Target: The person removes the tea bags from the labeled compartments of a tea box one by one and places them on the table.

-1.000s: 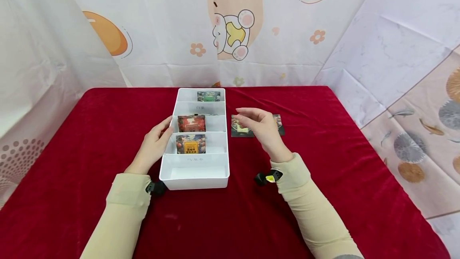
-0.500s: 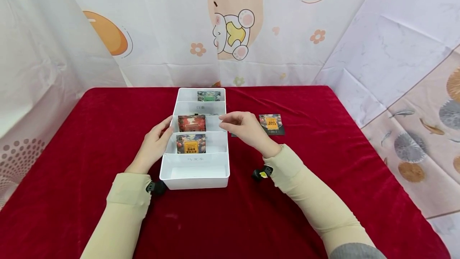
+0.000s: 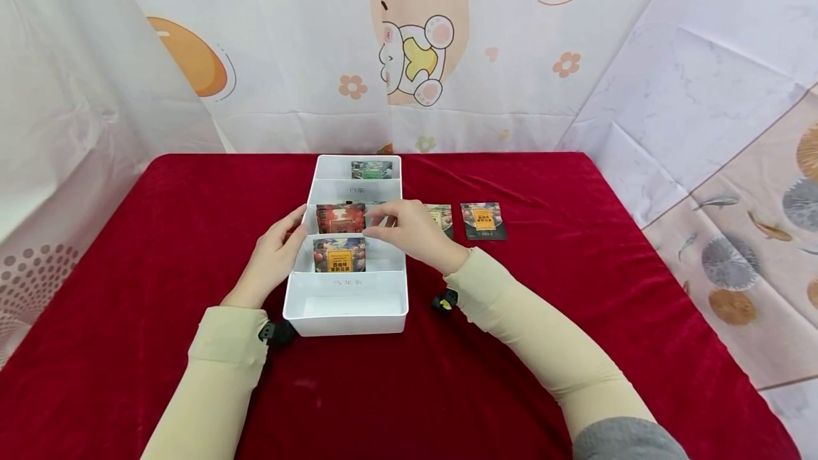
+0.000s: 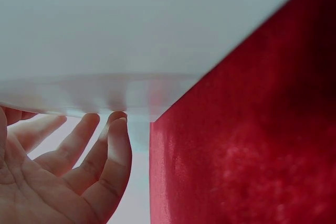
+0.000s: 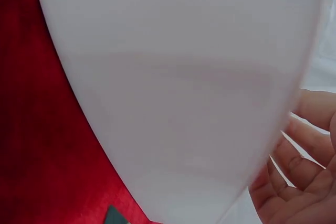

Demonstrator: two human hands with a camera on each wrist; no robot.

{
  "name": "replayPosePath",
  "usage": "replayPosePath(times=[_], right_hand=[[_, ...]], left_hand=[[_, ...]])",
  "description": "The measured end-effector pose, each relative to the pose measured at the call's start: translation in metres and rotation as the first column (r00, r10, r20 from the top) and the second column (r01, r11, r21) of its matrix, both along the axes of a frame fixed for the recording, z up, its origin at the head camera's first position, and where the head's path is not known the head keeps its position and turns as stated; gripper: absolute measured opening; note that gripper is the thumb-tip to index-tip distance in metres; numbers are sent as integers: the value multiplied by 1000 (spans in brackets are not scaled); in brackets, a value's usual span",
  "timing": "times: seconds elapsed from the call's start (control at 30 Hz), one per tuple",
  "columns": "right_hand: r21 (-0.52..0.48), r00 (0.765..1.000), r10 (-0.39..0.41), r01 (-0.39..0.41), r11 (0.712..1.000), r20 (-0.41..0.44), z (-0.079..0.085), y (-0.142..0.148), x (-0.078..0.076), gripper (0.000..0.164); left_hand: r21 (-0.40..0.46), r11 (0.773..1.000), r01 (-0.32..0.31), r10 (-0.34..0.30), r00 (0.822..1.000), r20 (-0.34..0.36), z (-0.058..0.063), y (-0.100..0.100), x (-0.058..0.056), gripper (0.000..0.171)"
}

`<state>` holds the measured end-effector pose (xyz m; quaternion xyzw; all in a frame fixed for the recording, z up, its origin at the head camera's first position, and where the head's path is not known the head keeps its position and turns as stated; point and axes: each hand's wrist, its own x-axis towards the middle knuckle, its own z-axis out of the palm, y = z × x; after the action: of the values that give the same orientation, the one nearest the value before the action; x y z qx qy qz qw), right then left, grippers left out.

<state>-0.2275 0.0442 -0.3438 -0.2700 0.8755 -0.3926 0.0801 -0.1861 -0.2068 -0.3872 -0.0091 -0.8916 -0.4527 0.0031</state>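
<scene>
1. I log left hand (image 3: 271,255), fingers relaxed, touching left wall of white rectangular plastic box (image 3: 345,326).
2. Right hand (image 3: 414,231), fingers parted, at right edge of glossy red packet (image 3: 339,218) inside; grip: I cannot tell.

White dividers (image 3: 386,280) block lengthwise passage through the tray (image 3: 345,326), open above.

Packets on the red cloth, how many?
2: the yellow-labelled packet beside the box, partly behind the right hand, and the orange-labelled packet farther right. Others may be hidden.
</scene>
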Motion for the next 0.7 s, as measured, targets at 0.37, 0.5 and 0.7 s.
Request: replayPosePath(times=[0.37, 0.5, 0.7], right_hand=[[92, 998, 43, -39, 995, -40, -12, -18, -2, 33], [127, 996, 43, -33, 991, -73, -14, -22, -1, 30], [178, 993, 26, -5, 984, -119, -18, -26, 1, 27]], left_hand=[[-12, 1000, -2, 2, 1000, 5, 4, 1, 2, 54], [-17, 1000, -2, 2, 1000, 7, 3, 0, 1, 54], [-15, 1000, -7, 7, 1000, 1, 2, 0, 1, 53]])
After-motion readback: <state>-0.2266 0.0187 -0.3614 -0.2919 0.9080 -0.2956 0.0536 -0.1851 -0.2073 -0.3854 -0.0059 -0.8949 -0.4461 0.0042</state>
